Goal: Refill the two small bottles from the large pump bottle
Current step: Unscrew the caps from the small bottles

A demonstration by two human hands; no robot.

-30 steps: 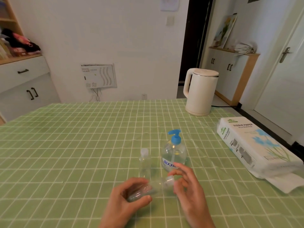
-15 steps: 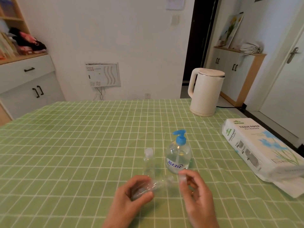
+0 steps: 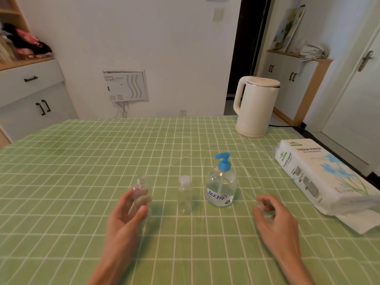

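- green checked tablecloth: it covers the whole table. its far edge runs along the white wall, and broad bare cloth spreads to the left of the bottles and behind them.
- tissue pack: it lies lengthwise along the right edge and is printed "tissue paper" on its top and again on its side, with blue flowers. smaller print beneath is too fine to read. a white sheet sticks out from under its near end.
- kettle: cream, lid down, standing at the far right corner close to the table's edge and well apart from the bottles.
- left hand: thumb and fingers are curled round the uncapped small bottle, grasping it.
- right hand: it is low over the cloth between the pump bottle and the tissue pack, fingers curled in and pinching the cap.
- large pump bottle: it stands upright mid-table with a blue pump head and clear liquid. its blue label bears white chinese characters.
- capped small bottle: clear with a white cap, upright just left of the pump bottle and not touching it.
- uncapped small bottle: clear and upright in the left hand, left of the capped one with a gap between them. no label can be made out.
- cap: small, pale and blurred at the right fingertips.
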